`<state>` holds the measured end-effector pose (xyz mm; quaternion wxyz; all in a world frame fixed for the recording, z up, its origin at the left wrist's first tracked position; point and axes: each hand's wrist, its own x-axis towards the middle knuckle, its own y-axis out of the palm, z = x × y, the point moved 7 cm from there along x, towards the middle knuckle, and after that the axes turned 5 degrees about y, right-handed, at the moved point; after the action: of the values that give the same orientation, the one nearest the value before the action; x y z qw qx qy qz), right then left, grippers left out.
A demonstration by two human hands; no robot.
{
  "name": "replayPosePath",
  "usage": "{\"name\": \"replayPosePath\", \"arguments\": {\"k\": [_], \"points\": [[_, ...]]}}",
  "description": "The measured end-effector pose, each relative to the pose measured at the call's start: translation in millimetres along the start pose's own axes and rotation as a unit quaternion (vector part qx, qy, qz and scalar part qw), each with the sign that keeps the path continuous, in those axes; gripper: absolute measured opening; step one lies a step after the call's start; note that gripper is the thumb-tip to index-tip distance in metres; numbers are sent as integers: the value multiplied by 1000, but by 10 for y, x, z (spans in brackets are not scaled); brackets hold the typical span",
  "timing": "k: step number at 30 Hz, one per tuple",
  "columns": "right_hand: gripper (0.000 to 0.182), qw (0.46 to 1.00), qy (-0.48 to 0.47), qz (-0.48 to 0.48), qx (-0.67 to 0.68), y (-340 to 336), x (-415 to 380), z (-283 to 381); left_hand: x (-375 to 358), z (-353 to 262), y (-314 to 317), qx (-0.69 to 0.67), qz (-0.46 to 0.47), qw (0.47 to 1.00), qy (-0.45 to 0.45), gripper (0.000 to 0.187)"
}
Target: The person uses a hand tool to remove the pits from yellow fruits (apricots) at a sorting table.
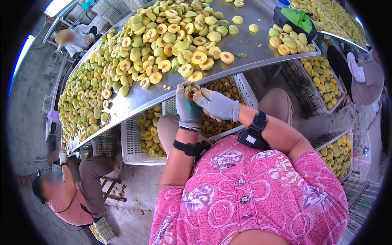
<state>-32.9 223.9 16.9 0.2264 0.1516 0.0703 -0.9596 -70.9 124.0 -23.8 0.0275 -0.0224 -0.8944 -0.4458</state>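
Both my hands wear grey gloves and meet at the metal table's near edge. My left hand (188, 107) holds a halved fruit (190, 92), brownish inside, between fingers and thumb. The fingers of my right hand (216, 104) are bent in against the same fruit from the right; whether they pinch a pit or a tool is hidden. Just beyond them, cut yellow-green fruit halves (199, 57) lie in a large heap on the metal table (245, 58). Under my hands stands a white crate (248, 90) of brown pits and scraps.
A white crate (126, 141) of fruit halves stands below left, other crates (338, 107) at the right. A bag with green cloth (297, 18) sits at the table's right end. Co-workers sit at lower left (71, 200), upper left (77, 38) and right (365, 79).
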Motion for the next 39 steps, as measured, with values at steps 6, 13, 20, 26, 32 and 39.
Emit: {"name": "replayPosePath", "arguments": {"k": [6,13,20,26,32,39], "points": [[39,990,-102,-50,-85,44,101,-126,-8,-52,20,-6,-86,995,51,39],[35,995,11,93,28,126,6,-184,-36,35,57,-48,-51,997,-37,43],[37,990,32,131,47,105,-56,-214,-119,-118,193,75,-37,996,-27,47],[39,982,60,144,103,109,-92,-270,-115,-140,177,164,-31,986,-17,57],[38,955,109,211,179,185,-78,-481,-164,-121,183,206,-29,977,-43,60],[39,921,166,263,235,229,-189,-484,-169,-142,277,240,53,969,-34,60]]}}
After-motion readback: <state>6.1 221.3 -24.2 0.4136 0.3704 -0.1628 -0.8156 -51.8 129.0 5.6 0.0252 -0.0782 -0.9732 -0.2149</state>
